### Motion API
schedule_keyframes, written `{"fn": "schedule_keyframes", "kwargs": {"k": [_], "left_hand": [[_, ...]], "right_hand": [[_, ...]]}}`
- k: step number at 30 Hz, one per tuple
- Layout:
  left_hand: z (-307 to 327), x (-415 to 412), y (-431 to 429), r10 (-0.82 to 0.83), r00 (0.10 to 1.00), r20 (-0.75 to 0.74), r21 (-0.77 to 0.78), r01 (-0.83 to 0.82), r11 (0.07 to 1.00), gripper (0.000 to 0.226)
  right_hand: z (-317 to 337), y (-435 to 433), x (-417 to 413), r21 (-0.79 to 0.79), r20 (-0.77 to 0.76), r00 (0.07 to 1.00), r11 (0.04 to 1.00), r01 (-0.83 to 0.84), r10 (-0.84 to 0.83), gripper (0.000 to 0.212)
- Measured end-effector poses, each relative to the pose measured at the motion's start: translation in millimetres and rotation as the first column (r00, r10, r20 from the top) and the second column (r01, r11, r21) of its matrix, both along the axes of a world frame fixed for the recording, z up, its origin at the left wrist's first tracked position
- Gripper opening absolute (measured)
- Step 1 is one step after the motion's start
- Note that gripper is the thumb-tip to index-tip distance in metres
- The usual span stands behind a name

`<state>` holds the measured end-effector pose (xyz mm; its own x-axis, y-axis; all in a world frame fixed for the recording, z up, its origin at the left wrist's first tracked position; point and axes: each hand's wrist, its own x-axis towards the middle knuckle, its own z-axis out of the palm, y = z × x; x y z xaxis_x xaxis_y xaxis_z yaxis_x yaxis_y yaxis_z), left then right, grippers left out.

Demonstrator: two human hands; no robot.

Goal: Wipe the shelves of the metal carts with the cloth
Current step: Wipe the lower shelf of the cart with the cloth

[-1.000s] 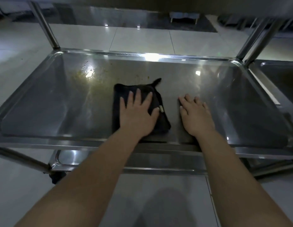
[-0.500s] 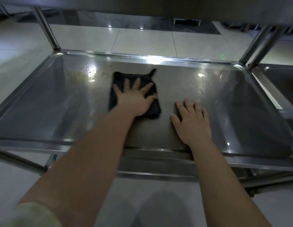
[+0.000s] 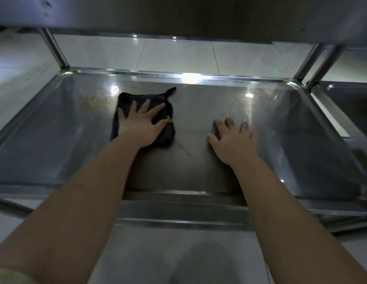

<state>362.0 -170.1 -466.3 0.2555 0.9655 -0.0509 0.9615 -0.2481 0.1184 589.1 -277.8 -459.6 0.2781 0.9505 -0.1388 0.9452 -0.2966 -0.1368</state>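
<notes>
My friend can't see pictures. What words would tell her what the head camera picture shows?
A person's left hand presses flat on a dark cloth lying on a shiny metal cart shelf, with yellowish grime smears just left of the cloth. The right hand rests flat on the bare shelf, apart from the cloth.

I see a floor of large pale glossy tiles, crossed by thin dark grout lines. On the far tiles two small bright spots of reflected light sit side by side. The room is dim overall. On the near floor lies a blurred grey patch I cannot make out.
</notes>
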Motion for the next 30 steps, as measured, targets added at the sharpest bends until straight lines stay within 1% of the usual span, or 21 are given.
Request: {"fn": "schedule_keyframes", "kwargs": {"k": [2,6,9,11,12,13,15,17,19,22,23,25,27,30], "left_hand": [[-1.5,-32.6,9.1,0.072,0.997,-0.023,0.003,-0.072,0.997,0.061],[1.6,-90.1,32.9,0.235,0.972,-0.026,-0.024,-0.236,0.971,0.058],[2.3,-95.1,46.7,0.312,0.949,-0.054,-0.049,-0.314,0.948,0.056],[2.7,-71.6,52.6,0.316,0.948,-0.039,-0.041,-0.317,0.948,0.056],[2.7,-50.3,53.4,0.279,0.960,-0.029,-0.028,-0.280,0.960,0.056],[2.4,-22.8,53.1,0.206,0.978,-0.024,-0.013,-0.206,0.978,0.057],[0.6,46.8,45.9,0.002,1.000,-0.020,0.003,-0.002,1.000,0.055],[0.1,109.6,32.1,-0.167,0.986,0.001,-0.003,0.167,0.986,0.054],[-0.8,141.5,24.8,-0.239,0.971,0.027,-0.007,0.239,0.971,0.052],[-2.6,131.1,35.1,-0.263,0.963,0.053,0.015,0.263,0.965,0.055],[-2.5,117.3,44.0,-0.255,0.966,0.052,0.021,0.254,0.967,0.057],[-2.8,75.8,67.2,-0.168,0.985,0.039,0.026,0.167,0.986,0.059],[-3.0,17.6,89.2,-0.021,0.999,0.036,0.032,0.020,0.999,0.060],[-0.4,-70.7,101.7,0.209,0.977,0.040,0.015,-0.209,0.978,0.059]], "right_hand": [[-0.1,10.5,2.8,-0.011,0.012,1.000,1.000,-0.017,0.017,0.061],[-8.4,8.5,5.2,0.034,0.058,0.998,0.999,-0.023,0.021,0.065],[-12.2,11.8,4.2,0.051,0.069,0.997,0.998,-0.022,0.018,0.065],[-13.7,14.2,4.0,0.057,0.072,0.997,0.998,-0.014,0.010,0.065],[-14.6,14.7,3.8,0.064,0.072,0.997,0.998,-0.014,0.009,0.065],[-15.6,15.2,4.0,0.068,0.070,0.997,0.998,-0.013,0.009,0.064],[-16.1,16.0,5.3,0.074,0.072,0.997,0.997,-0.013,0.008,0.064],[-16.7,16.3,7.1,0.077,0.065,0.998,0.997,-0.008,0.003,0.068],[-18.0,17.0,9.9,0.089,0.041,0.999,0.996,0.008,-0.012,0.074],[-19.4,18.0,13.0,0.114,0.030,1.000,0.994,0.003,-0.006,0.074],[-19.9,18.5,13.8,0.111,0.028,1.000,0.994,-0.006,0.003,0.073],[-20.1,18.7,14.6,0.101,0.026,1.000,0.995,-0.015,0.013,0.071],[-21.0,19.3,14.7,0.099,0.026,1.000,0.995,-0.014,0.011,0.071],[-20.6,19.2,12.3,0.102,0.032,0.999,0.995,-0.008,0.005,0.071]]}}
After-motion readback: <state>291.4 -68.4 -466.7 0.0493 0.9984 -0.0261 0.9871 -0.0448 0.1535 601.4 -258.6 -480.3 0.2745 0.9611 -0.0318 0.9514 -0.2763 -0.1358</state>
